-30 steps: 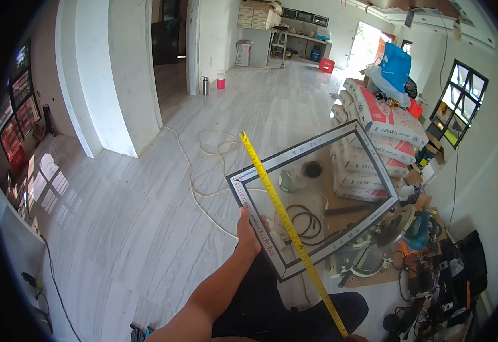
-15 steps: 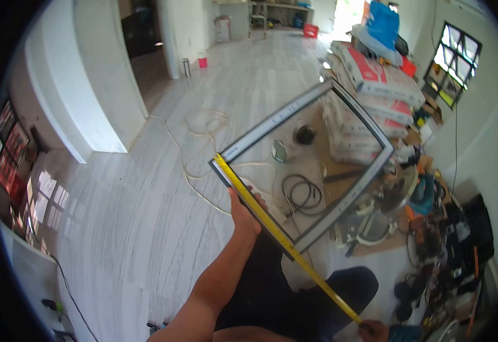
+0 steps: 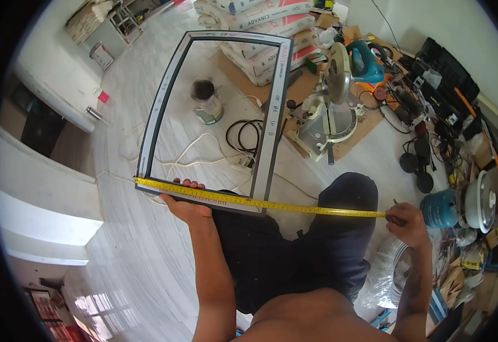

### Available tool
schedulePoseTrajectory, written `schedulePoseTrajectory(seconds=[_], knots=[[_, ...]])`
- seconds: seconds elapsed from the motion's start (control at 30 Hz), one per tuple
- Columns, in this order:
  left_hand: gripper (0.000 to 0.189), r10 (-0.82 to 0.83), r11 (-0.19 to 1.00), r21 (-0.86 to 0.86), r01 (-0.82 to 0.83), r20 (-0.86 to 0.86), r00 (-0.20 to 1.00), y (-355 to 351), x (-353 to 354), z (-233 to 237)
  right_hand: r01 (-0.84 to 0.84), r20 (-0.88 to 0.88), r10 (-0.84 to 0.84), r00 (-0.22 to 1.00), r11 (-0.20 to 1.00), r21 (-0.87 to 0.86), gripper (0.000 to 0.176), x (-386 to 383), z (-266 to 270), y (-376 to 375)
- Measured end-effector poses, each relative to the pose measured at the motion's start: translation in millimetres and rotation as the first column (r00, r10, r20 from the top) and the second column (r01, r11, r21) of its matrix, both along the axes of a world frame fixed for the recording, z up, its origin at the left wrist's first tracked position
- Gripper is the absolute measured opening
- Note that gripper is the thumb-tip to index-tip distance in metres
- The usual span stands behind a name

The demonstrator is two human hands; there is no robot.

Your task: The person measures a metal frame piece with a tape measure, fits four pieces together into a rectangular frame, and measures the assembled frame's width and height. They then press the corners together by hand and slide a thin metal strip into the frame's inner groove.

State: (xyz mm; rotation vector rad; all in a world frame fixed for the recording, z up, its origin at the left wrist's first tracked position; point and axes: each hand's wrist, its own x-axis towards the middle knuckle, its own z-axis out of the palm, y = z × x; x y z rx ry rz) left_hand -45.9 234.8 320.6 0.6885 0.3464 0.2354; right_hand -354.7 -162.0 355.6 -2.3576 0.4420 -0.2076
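Note:
A rectangular grey window frame with dark edges and lettering on its strips stands tilted before my knees. My left hand grips its near rail, the thumb below and the fingertips over the inner edge. Along that rail lies the yellow tape measure blade, its end at the frame's left corner. The blade runs on past the right corner, over my knee, to my right hand. That hand is closed around the tape measure's dark end, mostly hidden by the fingers. A thin dark stick pokes up beside them.
A miter saw sits on cardboard beyond my knee. Cement bags are stacked behind the frame. A can, a coiled black cable and white cords lie on the floor. Tools and a blue tank crowd the right side.
My view has tipped down and turned right. The frame now appears more upright and further left, and my right hand with the tape has come up into fuller view, the blade nearly level.

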Motion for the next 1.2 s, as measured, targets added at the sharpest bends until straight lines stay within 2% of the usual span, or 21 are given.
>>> schedulePoseTrajectory(seconds=[0.23,0.3,0.63,0.7,0.97,1.03,1.1,1.17,1.2], knots=[[0.055,0.032,0.999,-0.024,-0.032,-0.013,0.999,-2.4,-0.4,4.2,0.006,0.004,-0.006,1.000,1.000,0.009,0.032,0.9,-7.8,-3.3],[0.055,0.036,0.999,-0.031,-0.036,-0.010,0.999,-2.5,-3.1,7.3,-0.034,0.072,0.039,0.997,0.997,-0.068,0.033,-0.7,-11.3,-5.0],[0.055,0.045,0.996,-0.073,-0.044,0.005,0.999,-4.1,-6.2,12.9,-0.007,0.039,0.010,0.999,0.997,-0.080,0.033,-2.5,-3.6,0.9],[0.055,0.042,0.996,-0.085,-0.041,0.011,0.999,-2.2,-5.3,11.5,0.017,0.023,-0.016,1.000,0.999,-0.030,0.032,-4.5,-6.5,0.7],[0.055,0.022,0.991,-0.135,-0.019,0.024,0.999,6.1,-0.7,3.9,-0.032,0.050,0.034,0.998,0.999,-0.040,0.029,-1.3,-3.7,2.4],[0.054,-0.015,0.980,-0.200,0.021,0.032,0.999,12.0,2.4,-6.8,-0.031,0.032,0.029,0.999,0.997,0.077,0.026,6.4,10.7,6.9],[0.054,-0.007,0.976,-0.216,0.017,0.049,0.999,14.1,0.6,-1.2,-0.082,0.149,0.072,0.986,0.995,0.060,0.022,14.5,22.3,2.7],[0.055,-0.066,0.980,-0.188,0.063,-0.007,0.998,17.9,-1.2,2.5,0.160,0.168,-0.232,0.958,0.920,0.358,0.020,19.8,32.9,-12.5],[0.055,-0.059,0.977,-0.206,0.064,0.031,0.998,19.4,-2.9,4.2,0.169,0.281,-0.272,0.921,0.925,0.340,0.019,23.3,39.2,-22.3]])
